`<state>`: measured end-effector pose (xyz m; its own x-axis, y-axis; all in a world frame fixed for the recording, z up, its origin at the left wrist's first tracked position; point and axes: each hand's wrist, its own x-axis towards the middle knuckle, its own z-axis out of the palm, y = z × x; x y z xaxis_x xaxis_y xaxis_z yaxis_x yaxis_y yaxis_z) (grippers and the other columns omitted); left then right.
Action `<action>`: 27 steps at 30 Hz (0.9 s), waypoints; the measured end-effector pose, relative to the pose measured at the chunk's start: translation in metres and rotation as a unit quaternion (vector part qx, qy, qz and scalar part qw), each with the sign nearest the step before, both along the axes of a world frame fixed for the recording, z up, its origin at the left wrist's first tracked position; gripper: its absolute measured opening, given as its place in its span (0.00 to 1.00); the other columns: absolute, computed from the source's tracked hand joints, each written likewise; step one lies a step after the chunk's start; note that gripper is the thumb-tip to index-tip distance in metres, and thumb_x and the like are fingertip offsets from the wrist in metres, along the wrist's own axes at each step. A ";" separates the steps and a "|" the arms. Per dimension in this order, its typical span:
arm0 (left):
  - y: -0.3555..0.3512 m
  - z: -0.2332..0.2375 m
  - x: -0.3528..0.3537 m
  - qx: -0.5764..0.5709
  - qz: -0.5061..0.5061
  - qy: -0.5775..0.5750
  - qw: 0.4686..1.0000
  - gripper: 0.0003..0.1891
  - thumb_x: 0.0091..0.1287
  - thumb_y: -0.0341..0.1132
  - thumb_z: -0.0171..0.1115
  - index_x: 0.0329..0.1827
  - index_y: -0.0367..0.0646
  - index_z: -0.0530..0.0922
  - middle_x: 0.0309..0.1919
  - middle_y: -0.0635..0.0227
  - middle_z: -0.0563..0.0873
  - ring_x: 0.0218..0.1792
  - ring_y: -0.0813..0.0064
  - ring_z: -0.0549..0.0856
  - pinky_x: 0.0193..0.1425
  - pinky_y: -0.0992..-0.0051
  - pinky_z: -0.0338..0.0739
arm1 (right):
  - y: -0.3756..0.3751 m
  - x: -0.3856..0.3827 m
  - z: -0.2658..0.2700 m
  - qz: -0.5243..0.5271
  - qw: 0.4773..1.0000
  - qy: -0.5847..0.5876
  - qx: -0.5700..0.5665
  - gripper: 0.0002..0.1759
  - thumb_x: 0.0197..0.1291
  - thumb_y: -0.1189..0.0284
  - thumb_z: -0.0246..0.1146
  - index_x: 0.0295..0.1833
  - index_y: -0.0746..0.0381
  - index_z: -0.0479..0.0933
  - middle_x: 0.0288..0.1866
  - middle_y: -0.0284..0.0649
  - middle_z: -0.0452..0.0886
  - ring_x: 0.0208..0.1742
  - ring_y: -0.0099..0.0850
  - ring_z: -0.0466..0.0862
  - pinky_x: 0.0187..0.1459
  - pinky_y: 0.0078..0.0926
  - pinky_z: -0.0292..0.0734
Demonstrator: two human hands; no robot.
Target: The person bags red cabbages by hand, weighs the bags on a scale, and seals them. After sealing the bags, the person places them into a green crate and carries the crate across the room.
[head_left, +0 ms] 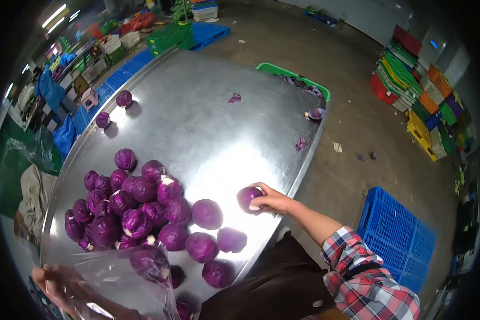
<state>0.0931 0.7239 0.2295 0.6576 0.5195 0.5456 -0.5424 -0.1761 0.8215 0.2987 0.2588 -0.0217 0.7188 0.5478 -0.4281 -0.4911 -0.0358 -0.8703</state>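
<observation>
My right hand (269, 201) is wrapped around a purple cabbage (248, 199) over the right side of the steel table (197, 88). At the lower left, my left hand (64, 288) grips a clear plastic bag (109, 272); its fingers show partly through the film. A purple cabbage (149, 263) lies at the bag's far side, seen through or beside the plastic. Beyond the bag several purple cabbages (136, 224) are heaped together, some with pale cut stems. Between the heap and my right hand sit a few loose ones, such as a rounded cabbage (207, 214).
Two cabbages (124, 98) sit apart near the table's left edge. A green crate (325, 88) with purple leaves stands by the far right corner. Leaf scraps (234, 98) lie on the table. A blue pallet (397, 240) rests on the floor at right; stacked crates (397, 74) stand beyond.
</observation>
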 end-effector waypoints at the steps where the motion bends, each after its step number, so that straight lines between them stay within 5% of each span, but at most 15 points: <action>1: -0.002 -0.005 0.004 0.008 0.034 0.012 0.999 0.14 0.67 0.37 0.51 0.52 0.40 0.70 0.38 0.66 0.80 0.36 0.78 0.80 0.32 0.80 0.77 | -0.006 0.006 0.001 -0.052 0.988 0.103 0.107 0.36 0.55 0.57 0.62 0.65 0.61 0.59 0.58 0.51 0.69 0.52 0.44 0.76 0.48 0.39 0.78; 3: -0.041 0.004 0.033 -0.024 0.138 0.018 0.990 0.11 0.65 0.36 0.50 0.47 0.40 0.72 0.34 0.66 0.79 0.33 0.76 0.79 0.31 0.78 0.75 | -0.025 0.027 -0.009 -0.070 0.932 0.257 0.244 0.37 0.61 0.45 0.48 0.65 0.61 0.58 0.50 0.54 0.74 0.40 0.47 0.80 0.39 0.41 0.81; 7: -0.181 0.040 0.136 -0.126 0.342 -0.016 0.931 0.06 0.62 0.30 0.49 0.37 0.39 0.72 0.24 0.64 0.76 0.23 0.72 0.75 0.23 0.76 0.69 | -0.070 0.093 -0.017 0.042 0.855 0.313 0.411 0.40 0.63 0.39 0.30 0.66 0.60 0.58 0.48 0.58 0.76 0.35 0.44 0.83 0.33 0.34 0.82; 10: -0.241 0.049 0.199 -0.093 0.461 -0.026 0.882 0.05 0.59 0.28 0.50 0.34 0.37 0.73 0.14 0.63 0.72 0.11 0.72 0.68 0.14 0.76 0.63 | -0.111 0.159 -0.020 0.102 0.824 0.334 0.447 0.39 0.63 0.40 0.29 0.67 0.58 0.58 0.52 0.58 0.73 0.41 0.47 0.82 0.37 0.36 0.82; 15: -0.195 0.038 0.219 0.204 0.407 0.144 0.879 0.09 0.61 0.36 0.54 0.32 0.38 0.75 0.25 0.59 0.78 0.27 0.64 0.79 0.26 0.69 0.73 | -0.178 0.261 -0.002 0.030 0.806 0.364 0.466 0.33 0.65 0.45 0.37 0.67 0.55 0.58 0.60 0.51 0.69 0.56 0.52 0.74 0.50 0.50 0.75; 20: -0.235 0.001 0.301 0.565 0.324 0.259 0.714 0.13 0.63 0.40 0.54 0.30 0.38 0.76 0.30 0.57 0.80 0.36 0.57 0.81 0.33 0.64 0.75 | -0.259 0.378 -0.004 -0.096 0.813 0.313 0.481 0.27 0.64 0.52 0.43 0.64 0.54 0.62 0.62 0.44 0.68 0.62 0.42 0.70 0.54 0.54 0.72; 22: -0.236 -0.021 0.317 0.530 0.272 0.292 0.749 0.19 0.66 0.46 0.51 0.31 0.38 0.79 0.36 0.54 0.82 0.41 0.51 0.80 0.37 0.61 0.76 | -0.290 0.432 0.000 -0.173 0.841 0.221 0.462 0.27 0.64 0.54 0.46 0.64 0.55 0.62 0.63 0.43 0.67 0.63 0.41 0.69 0.56 0.55 0.70; 23: -0.250 -0.025 0.325 0.515 0.307 0.367 0.711 0.20 0.67 0.46 0.47 0.39 0.36 0.79 0.43 0.52 0.81 0.42 0.53 0.80 0.38 0.63 0.78 | -0.301 0.461 0.007 -0.201 0.863 0.155 0.436 0.27 0.63 0.55 0.48 0.64 0.56 0.61 0.62 0.43 0.67 0.62 0.41 0.70 0.57 0.53 0.70; 26: -0.301 -0.049 0.361 0.392 0.298 0.437 0.753 0.22 0.67 0.46 0.45 0.45 0.35 0.78 0.48 0.53 0.79 0.42 0.57 0.82 0.38 0.67 0.78 | -0.324 0.533 0.056 -0.265 0.889 -0.085 0.365 0.30 0.60 0.58 0.54 0.65 0.57 0.60 0.61 0.43 0.67 0.61 0.38 0.70 0.58 0.47 0.70; 27: -0.308 -0.052 0.367 0.444 0.273 0.453 0.723 0.19 0.66 0.41 0.46 0.47 0.33 0.77 0.51 0.52 0.77 0.42 0.60 0.82 0.38 0.70 0.80 | -0.326 0.554 0.077 -0.297 0.867 -0.200 0.347 0.31 0.58 0.58 0.56 0.65 0.57 0.59 0.61 0.44 0.65 0.61 0.37 0.70 0.58 0.45 0.71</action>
